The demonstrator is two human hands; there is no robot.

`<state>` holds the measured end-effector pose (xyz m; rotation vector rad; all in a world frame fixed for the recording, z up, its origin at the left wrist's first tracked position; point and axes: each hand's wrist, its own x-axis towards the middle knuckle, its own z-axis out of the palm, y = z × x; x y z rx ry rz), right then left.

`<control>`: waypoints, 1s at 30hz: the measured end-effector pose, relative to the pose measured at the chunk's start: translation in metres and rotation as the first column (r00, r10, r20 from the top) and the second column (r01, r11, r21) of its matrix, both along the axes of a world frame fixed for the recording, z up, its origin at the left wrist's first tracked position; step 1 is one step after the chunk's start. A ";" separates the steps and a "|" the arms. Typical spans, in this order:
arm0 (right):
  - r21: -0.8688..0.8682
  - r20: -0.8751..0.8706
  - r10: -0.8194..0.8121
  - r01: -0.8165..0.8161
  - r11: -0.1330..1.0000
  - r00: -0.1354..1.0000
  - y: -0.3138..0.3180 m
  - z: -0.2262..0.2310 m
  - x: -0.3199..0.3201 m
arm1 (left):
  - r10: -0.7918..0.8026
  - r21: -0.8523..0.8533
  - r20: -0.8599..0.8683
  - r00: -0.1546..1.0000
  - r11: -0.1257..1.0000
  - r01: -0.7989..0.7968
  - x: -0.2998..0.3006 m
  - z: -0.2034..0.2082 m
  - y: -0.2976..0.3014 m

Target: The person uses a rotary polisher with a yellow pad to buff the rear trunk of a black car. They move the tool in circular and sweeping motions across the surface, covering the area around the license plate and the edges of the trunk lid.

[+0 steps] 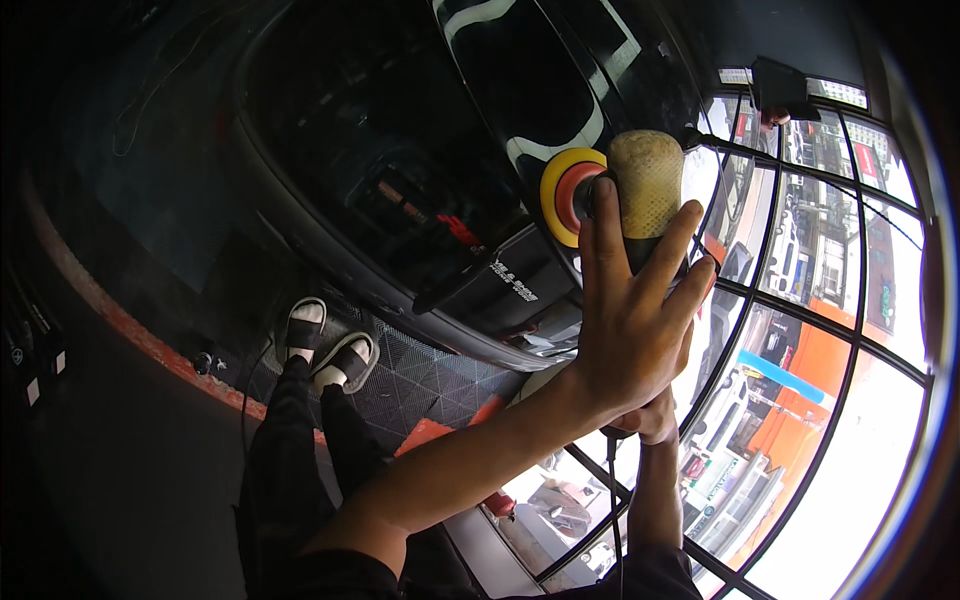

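A corded car polisher (646,188) with a worn yellowish head is held up at the dark car (360,180). Its round yellow pad (551,197) on an orange-red backing faces the bodywork; whether they touch, I cannot tell. My left hand (640,320) grips the polisher near its head, fingers spread over the casing. Behind and below it, my right hand (655,418) is closed around the rear of the tool, partly hidden by the left. From there the power cord (613,480) hangs down. A black plate with white lettering (510,275) stands out from the car beside the pad.
Large black-framed windows (800,270) fill the right side, with a bright street beyond. My sandalled feet (345,362) stand on dark grid floor tiles (430,375). A reddish strip (110,305) curves along the floor at left. A dark cable (248,400) runs past my legs.
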<state>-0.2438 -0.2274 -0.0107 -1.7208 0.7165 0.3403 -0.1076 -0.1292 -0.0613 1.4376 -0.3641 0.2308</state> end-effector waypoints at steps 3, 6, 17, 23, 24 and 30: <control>0.002 0.028 0.059 -0.059 0.998 0.998 0.003 -0.004 0.030 | 0.031 0.046 0.008 0.999 0.998 -0.032 0.023 0.000 0.007; 0.001 0.003 0.100 -0.100 0.995 0.995 0.007 0.001 0.059 | 0.101 0.028 0.054 0.993 0.994 -0.102 0.044 -0.008 0.010; -0.002 0.063 0.116 -0.116 0.993 0.991 0.013 -0.009 0.109 | 0.237 0.015 0.126 0.963 0.971 -0.240 0.092 -0.018 0.012; 0.007 0.035 0.114 -0.114 0.993 0.993 0.009 -0.006 0.089 | 0.185 0.067 0.107 0.977 0.979 -0.193 0.072 -0.010 0.010; 0.002 0.012 0.107 -0.107 0.994 0.994 0.008 -0.003 0.080 | 0.173 0.065 0.099 0.980 0.981 -0.180 0.062 -0.010 0.008; -0.052 0.074 0.062 -0.058 0.997 0.995 -0.007 -0.005 0.009 | 0.072 -0.005 0.042 0.996 0.997 -0.072 0.004 -0.003 -0.008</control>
